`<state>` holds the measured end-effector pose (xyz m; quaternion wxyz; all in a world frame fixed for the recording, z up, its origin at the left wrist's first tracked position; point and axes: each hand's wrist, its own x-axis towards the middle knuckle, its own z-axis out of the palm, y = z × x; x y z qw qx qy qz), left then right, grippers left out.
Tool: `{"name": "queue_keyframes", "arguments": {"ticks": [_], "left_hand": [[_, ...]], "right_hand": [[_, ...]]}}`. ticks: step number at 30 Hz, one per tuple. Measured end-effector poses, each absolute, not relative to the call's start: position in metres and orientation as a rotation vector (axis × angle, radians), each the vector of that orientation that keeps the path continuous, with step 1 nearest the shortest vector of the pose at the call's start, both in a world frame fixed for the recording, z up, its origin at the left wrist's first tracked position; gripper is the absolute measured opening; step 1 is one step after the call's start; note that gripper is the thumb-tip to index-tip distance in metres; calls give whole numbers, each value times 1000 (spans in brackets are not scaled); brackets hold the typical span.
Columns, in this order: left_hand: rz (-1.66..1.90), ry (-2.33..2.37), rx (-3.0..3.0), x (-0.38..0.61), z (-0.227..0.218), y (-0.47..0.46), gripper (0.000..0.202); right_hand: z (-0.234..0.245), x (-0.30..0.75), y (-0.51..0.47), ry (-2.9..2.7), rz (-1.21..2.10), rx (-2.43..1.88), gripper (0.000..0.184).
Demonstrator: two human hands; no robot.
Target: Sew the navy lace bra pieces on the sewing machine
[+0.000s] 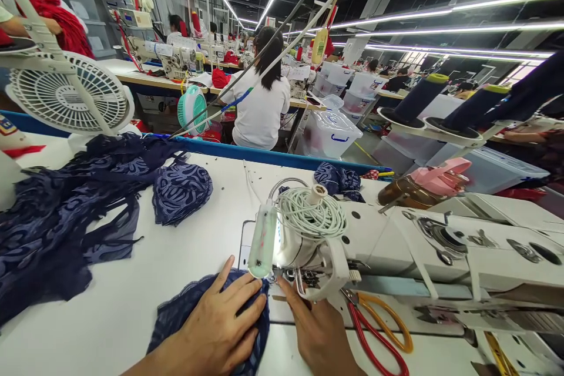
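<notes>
My left hand point(220, 320) lies flat with fingers spread on a piece of dark blue lace fabric point(176, 317) at the table's near edge, pressing it down. My right hand point(315, 329) rests beside it, its fingers pointing toward the needle area point(293, 276) of the white sewing machine point(396, 247); its fingertips touch the fabric edge, and I cannot make out anything held in them. A small lamp point(263, 241) hangs from the machine head above the fabric.
A pile of dark blue lace pieces point(66, 211) covers the left of the table. Red-handled scissors point(379, 329) lie right of my right hand. A white fan point(70, 94) stands at far left. Thread cones point(418, 100) stand at right. A person in white point(259, 100) sits at the bench ahead.
</notes>
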<state>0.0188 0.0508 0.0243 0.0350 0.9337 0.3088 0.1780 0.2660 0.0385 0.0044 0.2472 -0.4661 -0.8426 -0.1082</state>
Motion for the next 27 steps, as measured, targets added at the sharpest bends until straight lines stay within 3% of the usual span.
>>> {"name": "queue_keyframes", "arguments": {"ticks": [7,13,19,27], "left_hand": [[542,935,2836,18,26,51,51],[613,924,2829,18,22,50,49],[686,954,2787,20,20,50,42],[797,1039,2505,19,24,51,30]], "right_hand": [[8,255,39,-2115,-20,-1193,20],[20,238,52,-2357,37,-1174,29],[19,231,55,-2421,-123,-1211,24],[16,231,51,-2353,-90,-1136,20]]}}
